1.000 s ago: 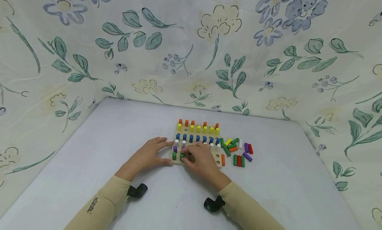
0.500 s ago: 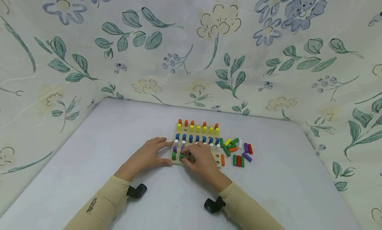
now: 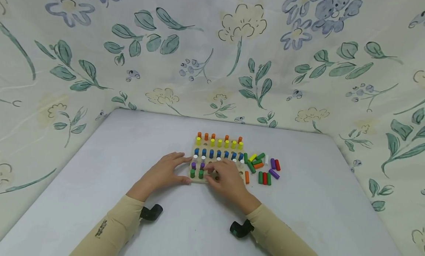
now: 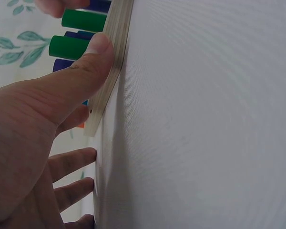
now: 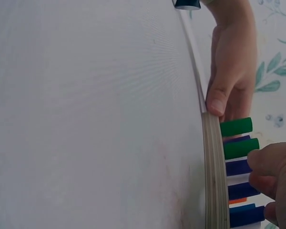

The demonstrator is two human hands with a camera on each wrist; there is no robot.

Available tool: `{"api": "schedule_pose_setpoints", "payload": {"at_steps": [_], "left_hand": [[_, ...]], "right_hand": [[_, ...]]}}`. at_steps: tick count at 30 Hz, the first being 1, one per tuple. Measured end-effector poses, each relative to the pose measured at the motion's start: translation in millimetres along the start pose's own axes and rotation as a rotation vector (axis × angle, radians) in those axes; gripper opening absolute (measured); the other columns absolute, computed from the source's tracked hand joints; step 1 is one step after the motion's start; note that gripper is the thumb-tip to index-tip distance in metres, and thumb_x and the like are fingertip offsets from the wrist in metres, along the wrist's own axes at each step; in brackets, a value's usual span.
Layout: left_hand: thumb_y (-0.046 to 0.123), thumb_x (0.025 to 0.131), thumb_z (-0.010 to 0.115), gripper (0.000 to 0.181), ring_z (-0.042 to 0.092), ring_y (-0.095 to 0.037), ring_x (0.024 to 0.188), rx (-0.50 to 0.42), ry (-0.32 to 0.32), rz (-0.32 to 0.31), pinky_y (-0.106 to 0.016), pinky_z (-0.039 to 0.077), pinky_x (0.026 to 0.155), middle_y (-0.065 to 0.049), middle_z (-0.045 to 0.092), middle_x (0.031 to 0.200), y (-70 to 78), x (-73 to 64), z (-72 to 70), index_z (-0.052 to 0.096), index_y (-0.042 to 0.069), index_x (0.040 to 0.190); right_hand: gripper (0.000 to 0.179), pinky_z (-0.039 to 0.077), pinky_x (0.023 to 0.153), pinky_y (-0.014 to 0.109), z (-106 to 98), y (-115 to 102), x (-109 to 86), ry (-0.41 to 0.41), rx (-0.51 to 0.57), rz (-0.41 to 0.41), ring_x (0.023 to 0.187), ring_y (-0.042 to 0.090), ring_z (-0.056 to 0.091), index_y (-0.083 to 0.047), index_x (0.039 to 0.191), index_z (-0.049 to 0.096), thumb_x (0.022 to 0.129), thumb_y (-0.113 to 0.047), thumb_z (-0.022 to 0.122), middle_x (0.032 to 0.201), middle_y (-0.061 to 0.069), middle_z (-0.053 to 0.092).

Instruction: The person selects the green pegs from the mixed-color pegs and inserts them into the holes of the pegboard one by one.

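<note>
A light wooden pegboard (image 3: 198, 181) holds rows of orange, yellow, blue, white and purple pegs. At the left end of its front row stand a green peg (image 3: 192, 173) and a second green peg (image 3: 201, 174). My left hand (image 3: 164, 173) rests against the board's left side; in the left wrist view its thumb (image 4: 93, 59) presses the board's corner beside a green peg. My right hand (image 3: 227, 178) is over the front rows, its thumb and index finger apart just right of the second green peg. In the right wrist view, a fingertip (image 5: 260, 161) overlaps that peg's top.
Loose pegs lie right of the board: several green ones, a yellow peg (image 3: 252, 158), an orange peg (image 3: 247, 177), a white peg (image 3: 266, 160), purple ones and a red peg (image 3: 277, 165). A floral cloth (image 3: 199, 64) surrounds the white table (image 3: 139, 134).
My right thumb and index finger have let go of the second green peg, which stays upright in the front row. The right hand has shifted slightly right; the left hand holds its place.
</note>
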State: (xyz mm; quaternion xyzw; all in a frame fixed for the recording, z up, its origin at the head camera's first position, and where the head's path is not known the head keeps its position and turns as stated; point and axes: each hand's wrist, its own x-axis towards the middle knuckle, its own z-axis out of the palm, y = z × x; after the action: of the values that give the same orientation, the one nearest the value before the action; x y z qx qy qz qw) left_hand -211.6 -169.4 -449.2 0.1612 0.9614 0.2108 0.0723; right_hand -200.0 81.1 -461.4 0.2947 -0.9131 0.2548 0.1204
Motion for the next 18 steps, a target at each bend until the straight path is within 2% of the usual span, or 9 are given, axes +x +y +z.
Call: {"api": "schedule_pose_setpoints", "payload": {"at_steps": [12, 18], "left_hand": [[0.061, 0.08, 0.078, 0.087, 0.029, -0.046, 0.147, -0.005, -0.003, 0.0, -0.068, 0.03, 0.115, -0.019, 0.04, 0.158, -0.7, 1.3, 0.8, 0.05, 0.021, 0.152], [0.06, 0.08, 0.079, 0.087, 0.028, -0.045, 0.148, -0.002, -0.003, -0.006, -0.068, 0.029, 0.115, -0.019, 0.039, 0.159, -0.4, 0.9, 1.2, 0.05, 0.021, 0.152]], "right_hand": [[0.022, 0.043, 0.083, 0.034, -4.0, 5.1, -7.2, 0.021, 0.03, 0.009, 0.094, 0.012, 0.054, -0.02, 0.111, 0.073, 0.091, -0.026, 0.079, 0.096, -0.01, 0.07], [0.02, 0.046, 0.093, 0.039, -7.2, 8.3, -11.1, 0.014, 0.015, 0.051, 0.098, 0.014, 0.055, -0.019, 0.11, 0.073, 0.091, -0.024, 0.078, 0.095, -0.009, 0.071]]}}
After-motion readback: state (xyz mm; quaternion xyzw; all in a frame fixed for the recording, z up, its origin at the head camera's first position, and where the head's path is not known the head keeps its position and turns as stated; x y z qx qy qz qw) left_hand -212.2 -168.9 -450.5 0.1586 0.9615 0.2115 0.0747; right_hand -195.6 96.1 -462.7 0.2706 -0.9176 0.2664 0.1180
